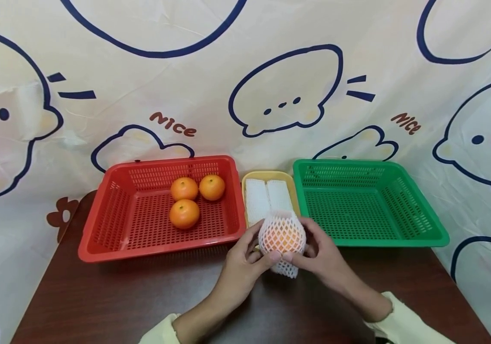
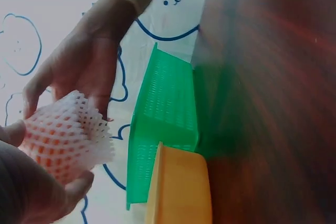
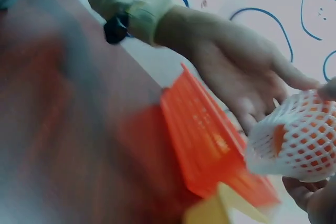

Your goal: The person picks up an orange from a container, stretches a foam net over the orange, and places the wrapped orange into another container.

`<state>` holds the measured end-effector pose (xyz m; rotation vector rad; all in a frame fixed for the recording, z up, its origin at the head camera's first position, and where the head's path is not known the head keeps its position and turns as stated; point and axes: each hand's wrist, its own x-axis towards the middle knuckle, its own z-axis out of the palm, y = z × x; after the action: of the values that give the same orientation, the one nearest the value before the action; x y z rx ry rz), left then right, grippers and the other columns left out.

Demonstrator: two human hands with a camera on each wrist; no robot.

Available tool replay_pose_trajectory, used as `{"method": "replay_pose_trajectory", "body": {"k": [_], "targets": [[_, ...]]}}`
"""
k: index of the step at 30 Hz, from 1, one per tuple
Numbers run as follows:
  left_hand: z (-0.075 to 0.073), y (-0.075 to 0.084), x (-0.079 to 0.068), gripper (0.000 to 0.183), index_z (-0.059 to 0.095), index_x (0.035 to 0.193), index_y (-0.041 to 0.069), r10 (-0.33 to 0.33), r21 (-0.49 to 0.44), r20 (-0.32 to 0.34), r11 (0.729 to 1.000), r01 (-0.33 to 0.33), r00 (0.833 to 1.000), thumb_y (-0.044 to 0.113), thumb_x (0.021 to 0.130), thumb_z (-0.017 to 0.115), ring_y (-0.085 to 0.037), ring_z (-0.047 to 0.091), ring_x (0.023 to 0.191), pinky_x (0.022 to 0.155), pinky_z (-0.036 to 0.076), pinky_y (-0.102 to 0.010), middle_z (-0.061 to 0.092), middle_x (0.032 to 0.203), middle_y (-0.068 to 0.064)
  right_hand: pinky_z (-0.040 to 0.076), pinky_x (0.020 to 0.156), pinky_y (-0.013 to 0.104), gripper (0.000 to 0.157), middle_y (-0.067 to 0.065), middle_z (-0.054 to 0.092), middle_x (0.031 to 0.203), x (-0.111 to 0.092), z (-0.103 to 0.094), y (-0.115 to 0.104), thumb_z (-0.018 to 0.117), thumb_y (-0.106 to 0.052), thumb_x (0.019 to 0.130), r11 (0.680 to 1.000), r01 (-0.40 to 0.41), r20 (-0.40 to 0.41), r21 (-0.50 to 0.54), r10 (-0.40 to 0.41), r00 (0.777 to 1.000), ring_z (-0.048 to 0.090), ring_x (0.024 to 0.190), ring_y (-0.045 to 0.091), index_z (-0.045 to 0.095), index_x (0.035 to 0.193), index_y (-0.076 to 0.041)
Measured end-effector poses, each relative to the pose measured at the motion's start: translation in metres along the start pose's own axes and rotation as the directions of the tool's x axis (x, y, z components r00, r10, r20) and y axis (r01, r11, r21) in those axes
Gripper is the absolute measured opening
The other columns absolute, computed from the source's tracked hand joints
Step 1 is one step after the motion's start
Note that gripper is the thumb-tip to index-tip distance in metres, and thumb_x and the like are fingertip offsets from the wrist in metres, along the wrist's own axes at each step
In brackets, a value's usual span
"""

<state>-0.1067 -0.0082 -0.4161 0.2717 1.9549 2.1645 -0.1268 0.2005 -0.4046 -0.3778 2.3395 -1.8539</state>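
Observation:
An orange in a white foam net sleeve is held up between both hands, in front of the yellow basket. My left hand grips it from the left, its thumb on the near side. From the right, my right hand holds it too, and the two thumb tips nearly meet over the net. The net covers most of the fruit, and its loose end hangs below the thumbs. In the right wrist view a patch of bare orange shows through the net's open end.
To the left, a red basket holds three unwrapped oranges. The small yellow basket in the middle contains flat white foam nets. A green basket stands at the right on the dark wooden table, before a patterned cloth.

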Motion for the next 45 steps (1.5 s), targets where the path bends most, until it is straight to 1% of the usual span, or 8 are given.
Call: {"method": "replay_pose_trajectory", "body": {"k": [4, 7, 11, 15, 20, 24, 31, 45], "targets": [[0.006, -0.001, 0.002, 0.066, 0.038, 0.158, 0.011, 0.117, 0.380, 0.020, 0.918, -0.116, 0.993, 0.021, 0.100, 0.068, -0.020, 0.054, 0.138, 0.110, 0.050, -0.038, 0.052, 0.154, -0.005, 0.052, 0.106, 0.047, 0.080, 0.012, 0.048, 0.145, 0.023, -0.033, -0.009, 0.087, -0.017, 0.083, 0.941, 0.029, -0.107, -0.336, -0.069, 0.992, 0.049, 0.127, 0.026, 0.043, 0.150, -0.011], [0.011, -0.004, 0.007, 0.055, 0.049, 0.151, 0.009, 0.291, 0.660, 0.148, 0.683, -0.313, 0.945, 0.019, 0.101, 0.067, -0.021, 0.056, 0.136, 0.110, 0.050, -0.042, 0.058, 0.148, -0.006, 0.051, 0.103, 0.061, 0.084, 0.017, 0.045, 0.143, 0.050, -0.065, -0.013, 0.088, -0.022, 0.080, 0.815, 0.025, -0.143, -0.579, -0.131, 0.981, 0.048, 0.125, 0.033, 0.043, 0.150, -0.009], [0.024, -0.008, 0.025, 0.042, 0.062, 0.138, 0.006, 0.476, 0.772, 0.385, 0.304, -0.558, 0.791, 0.018, 0.099, 0.069, -0.022, 0.062, 0.127, 0.108, 0.051, -0.038, 0.066, 0.135, -0.008, 0.053, 0.095, 0.061, 0.083, 0.025, 0.047, 0.136, 0.091, -0.109, -0.009, 0.089, -0.023, 0.079, 0.576, 0.060, -0.042, -0.815, -0.161, 0.986, 0.050, 0.117, 0.038, 0.047, 0.148, -0.005], [0.041, -0.014, 0.049, 0.034, 0.067, 0.133, 0.009, 0.474, 0.761, 0.542, 0.074, -0.644, 0.694, 0.021, 0.102, 0.065, -0.019, 0.062, 0.130, 0.110, 0.050, -0.033, 0.068, 0.135, -0.005, 0.052, 0.096, 0.061, 0.079, 0.026, 0.049, 0.137, 0.123, -0.141, 0.004, 0.088, -0.020, 0.081, 0.412, 0.130, 0.119, -0.902, -0.051, 0.992, 0.051, 0.118, 0.041, 0.048, 0.147, -0.003], [0.059, -0.021, 0.071, 0.036, 0.063, 0.141, 0.015, 0.325, 0.764, 0.630, -0.097, -0.638, 0.705, 0.023, 0.106, 0.056, -0.019, 0.053, 0.141, 0.117, 0.044, -0.034, 0.063, 0.144, -0.003, 0.050, 0.100, 0.063, 0.076, 0.023, 0.051, 0.141, 0.149, -0.157, 0.022, 0.087, -0.017, 0.081, 0.357, 0.138, 0.185, -0.924, 0.101, 0.978, 0.051, 0.125, 0.042, 0.049, 0.146, -0.005], [0.065, -0.024, 0.077, 0.040, 0.059, 0.145, 0.018, 0.208, 0.765, 0.644, -0.143, -0.628, 0.736, 0.016, 0.106, 0.057, -0.020, 0.050, 0.143, 0.120, 0.041, -0.035, 0.062, 0.146, 0.000, 0.049, 0.102, 0.062, 0.075, 0.022, 0.050, 0.147, 0.163, -0.156, 0.035, 0.086, -0.020, 0.083, 0.340, 0.165, 0.232, -0.926, 0.165, 0.959, 0.048, 0.131, 0.043, 0.049, 0.145, -0.005], [0.072, -0.027, 0.083, 0.041, 0.056, 0.148, 0.020, 0.126, 0.747, 0.661, -0.204, -0.633, 0.739, 0.014, 0.107, 0.052, -0.018, 0.046, 0.147, 0.122, 0.037, -0.033, 0.059, 0.149, 0.003, 0.050, 0.099, 0.063, 0.069, 0.026, 0.045, 0.142, 0.168, -0.151, 0.044, 0.085, -0.012, 0.084, 0.398, 0.120, 0.221, -0.909, 0.217, 0.951, 0.050, 0.126, 0.044, 0.049, 0.141, -0.005], [0.072, -0.035, 0.084, 0.038, 0.060, 0.145, 0.021, 0.188, 0.759, 0.650, -0.208, -0.617, 0.736, 0.022, 0.108, 0.052, -0.014, 0.048, 0.145, 0.122, 0.037, -0.030, 0.060, 0.147, 0.005, 0.049, 0.103, 0.062, 0.073, 0.021, 0.048, 0.144, 0.172, -0.143, 0.050, 0.085, -0.001, 0.080, 0.436, 0.085, 0.226, -0.896, 0.283, 0.932, 0.048, 0.130, 0.040, 0.051, 0.144, -0.007]]}}
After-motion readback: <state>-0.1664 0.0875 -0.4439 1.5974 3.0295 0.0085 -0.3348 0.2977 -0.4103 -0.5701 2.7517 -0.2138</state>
